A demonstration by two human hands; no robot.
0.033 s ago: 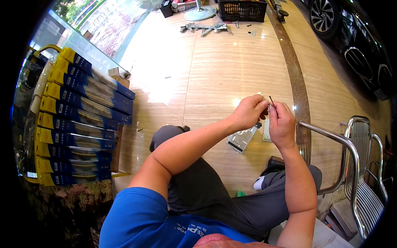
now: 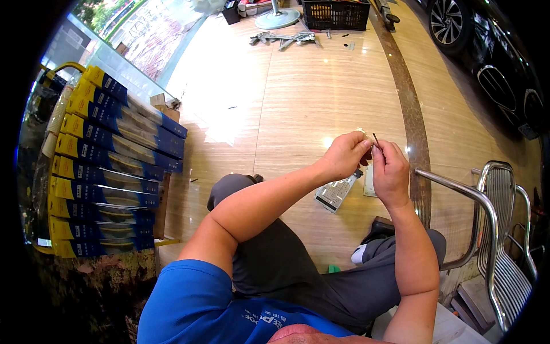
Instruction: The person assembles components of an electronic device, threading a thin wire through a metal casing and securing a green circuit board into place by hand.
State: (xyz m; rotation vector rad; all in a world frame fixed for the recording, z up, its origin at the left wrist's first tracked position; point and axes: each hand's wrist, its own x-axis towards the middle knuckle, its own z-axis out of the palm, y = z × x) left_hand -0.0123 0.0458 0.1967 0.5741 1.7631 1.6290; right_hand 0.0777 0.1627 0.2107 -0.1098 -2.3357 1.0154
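My left hand (image 2: 347, 155) and my right hand (image 2: 392, 172) meet above the floor, right of the middle. The fingers of my right hand pinch a thin dark stick (image 2: 376, 139) that slants up from the fingertips. My left hand is closed too, with something small and pale at its fingertips, mostly hidden by them. Beneath the hands a flat silver metal box (image 2: 337, 194) with a dark end lies on the floor. Beside it, partly behind my right hand, rests a pale flat plate (image 2: 369, 184).
Blue and yellow long packages (image 2: 109, 183) fill a rack at the left. A metal chair (image 2: 497, 212) stands at the right, a black car (image 2: 487, 63) behind it. Far off are a black crate (image 2: 336, 15), a round stand base (image 2: 277, 19) and a grey metal frame (image 2: 283, 39).
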